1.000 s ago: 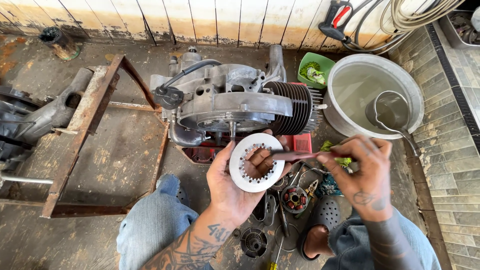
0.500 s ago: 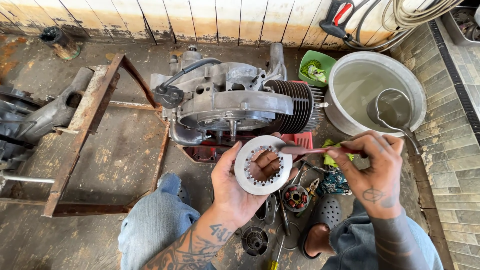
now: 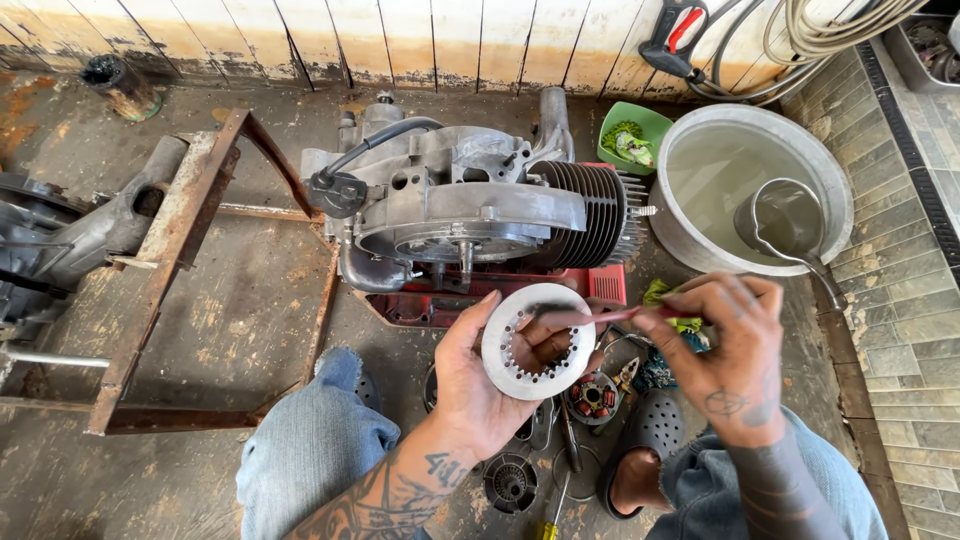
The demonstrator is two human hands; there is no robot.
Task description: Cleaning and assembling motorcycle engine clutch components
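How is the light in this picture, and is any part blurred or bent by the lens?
Head view: even daylight with soft shadows under the grey finned metal engine; mild glare on the water in the round pale basin; the flat silver toothed ring in the left hand is sharp; the right hand shows slight blur; wall planks and tiled floor edges curve near the corners.

A grey engine point(image 3: 460, 200) with a black finned cylinder point(image 3: 590, 215) sat on a red stand point(image 3: 600, 285) on the stained concrete floor point(image 3: 230, 320), with a rusty steel frame point(image 3: 165, 270) lying to its left. Beside the cylinder stood a green bowl point(image 3: 630, 135) and a big metal basin point(image 3: 750, 185) of water holding a ladle point(image 3: 785, 220). Along the wooden wall point(image 3: 400, 40) lay coiled hoses point(image 3: 830, 30) and a red-triggered spray gun point(image 3: 672, 35), and a stator point(image 3: 592, 397) and a yellow-handled screwdriver point(image 3: 548, 520) lay nearer the knees.
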